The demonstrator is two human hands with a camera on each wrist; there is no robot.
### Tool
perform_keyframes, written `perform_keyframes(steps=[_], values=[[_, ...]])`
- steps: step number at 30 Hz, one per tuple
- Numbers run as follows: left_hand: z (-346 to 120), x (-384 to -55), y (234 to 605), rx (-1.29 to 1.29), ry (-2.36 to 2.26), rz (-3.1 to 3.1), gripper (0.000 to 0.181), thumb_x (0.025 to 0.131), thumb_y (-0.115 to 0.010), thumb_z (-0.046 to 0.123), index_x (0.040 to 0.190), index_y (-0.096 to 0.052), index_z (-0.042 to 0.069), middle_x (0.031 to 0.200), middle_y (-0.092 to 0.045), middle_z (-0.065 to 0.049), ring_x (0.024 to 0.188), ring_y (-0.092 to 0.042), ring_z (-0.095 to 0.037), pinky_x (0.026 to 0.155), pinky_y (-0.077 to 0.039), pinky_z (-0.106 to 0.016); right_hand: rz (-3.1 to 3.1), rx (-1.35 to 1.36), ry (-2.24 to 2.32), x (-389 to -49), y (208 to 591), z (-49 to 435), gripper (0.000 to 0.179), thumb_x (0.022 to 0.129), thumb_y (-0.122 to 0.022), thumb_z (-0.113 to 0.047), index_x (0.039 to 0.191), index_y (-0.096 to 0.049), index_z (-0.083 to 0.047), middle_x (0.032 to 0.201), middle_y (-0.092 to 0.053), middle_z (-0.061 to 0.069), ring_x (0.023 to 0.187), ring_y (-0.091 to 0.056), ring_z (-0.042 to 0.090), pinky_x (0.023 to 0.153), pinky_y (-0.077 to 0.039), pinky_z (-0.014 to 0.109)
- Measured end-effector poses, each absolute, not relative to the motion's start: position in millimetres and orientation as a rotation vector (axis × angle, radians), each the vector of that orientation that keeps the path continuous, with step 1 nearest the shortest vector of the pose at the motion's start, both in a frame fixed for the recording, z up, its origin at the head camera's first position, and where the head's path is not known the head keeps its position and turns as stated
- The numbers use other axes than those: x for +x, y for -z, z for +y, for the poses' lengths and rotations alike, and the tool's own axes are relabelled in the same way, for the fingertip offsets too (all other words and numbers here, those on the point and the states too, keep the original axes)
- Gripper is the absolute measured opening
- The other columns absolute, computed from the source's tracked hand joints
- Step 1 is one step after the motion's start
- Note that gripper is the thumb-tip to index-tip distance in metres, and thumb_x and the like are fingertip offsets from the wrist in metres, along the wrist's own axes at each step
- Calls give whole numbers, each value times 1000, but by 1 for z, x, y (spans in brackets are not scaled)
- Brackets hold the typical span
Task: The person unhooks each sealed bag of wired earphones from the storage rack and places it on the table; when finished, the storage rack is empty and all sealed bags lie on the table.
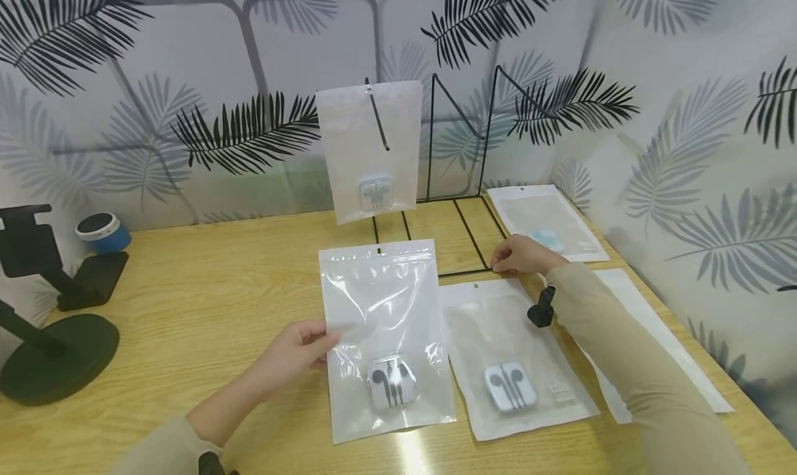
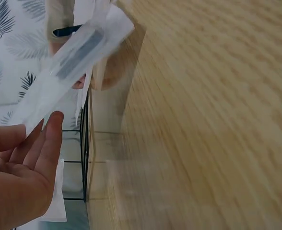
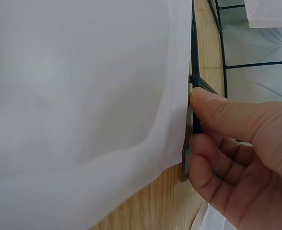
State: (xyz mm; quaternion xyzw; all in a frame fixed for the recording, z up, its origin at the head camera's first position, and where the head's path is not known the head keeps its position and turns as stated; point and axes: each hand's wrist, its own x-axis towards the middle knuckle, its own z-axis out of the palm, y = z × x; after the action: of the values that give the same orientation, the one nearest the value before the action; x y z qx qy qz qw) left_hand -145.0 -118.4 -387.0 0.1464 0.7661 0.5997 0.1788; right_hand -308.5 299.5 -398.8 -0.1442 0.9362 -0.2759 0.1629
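My left hand [image 1: 301, 350] pinches the left edge of a clear-fronted zip bag [image 1: 386, 302], held up with a white case of earphones [image 1: 392, 384] in its lower part. In the left wrist view, thumb and fingers [image 2: 50, 139] grip the bag's edge, and the bag appears nearly edge-on. At the front right corner of a black wire display rack [image 1: 463, 273], my right hand [image 1: 519, 255] pinches the wire between thumb and fingers, which the right wrist view shows closely. Another bagged earphone case [image 1: 510, 386] lies just in front of that hand.
One bag [image 1: 370, 150] hangs on a left hook of the rack; two other hooks [image 1: 461, 108] stand to its right. More bags lie at the right, one by the wall [image 1: 548, 219] and one under the right forearm [image 1: 654, 337]. A black stand [image 1: 56, 350] and blue jar [image 1: 104, 233] are at the left.
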Motion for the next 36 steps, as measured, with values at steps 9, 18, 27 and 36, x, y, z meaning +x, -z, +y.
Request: perform_keyframes(steps=[9, 18, 27, 36], values=[[-132, -152, 400, 527, -1405, 2294, 18, 90, -60, 13, 80, -62, -1, 73, -60, -4, 64, -57, -15, 56, -53, -28, 2653, -403, 811, -308, 397, 298, 5, 86, -63, -4, 84, -65, 0, 67, -57, -1, 58, -47, 13, 54, -41, 25], [-132, -158, 405, 641, -1183, 2386, 23, 89, -61, 13, 69, -56, 5, 60, -57, 0, 55, -54, -12, 49, -47, -24, 2634, -368, 831, -311, 400, 300, 5, 86, -64, -5, 85, -66, -1, 67, -57, -1, 58, -47, 12, 54, -41, 25], [-125, -158, 405, 607, -1144, 2365, 20, 88, -62, 14, 71, -58, 4, 60, -58, 0, 53, -54, -11, 47, -47, -24, 2639, -390, 834, -310, 399, 299, 4, 85, -64, -5, 85, -66, -1, 67, -57, -1, 58, -48, 13, 54, -42, 26], [-126, -159, 410, 469, -1134, 2338, 27, 88, -63, 20, 67, -58, 3, 60, -61, -2, 51, -57, -12, 51, -52, -28, 2655, -400, 794, -310, 397, 299, 5, 85, -64, -5, 85, -66, -1, 66, -56, -2, 58, -47, 13, 54, -41, 26]])
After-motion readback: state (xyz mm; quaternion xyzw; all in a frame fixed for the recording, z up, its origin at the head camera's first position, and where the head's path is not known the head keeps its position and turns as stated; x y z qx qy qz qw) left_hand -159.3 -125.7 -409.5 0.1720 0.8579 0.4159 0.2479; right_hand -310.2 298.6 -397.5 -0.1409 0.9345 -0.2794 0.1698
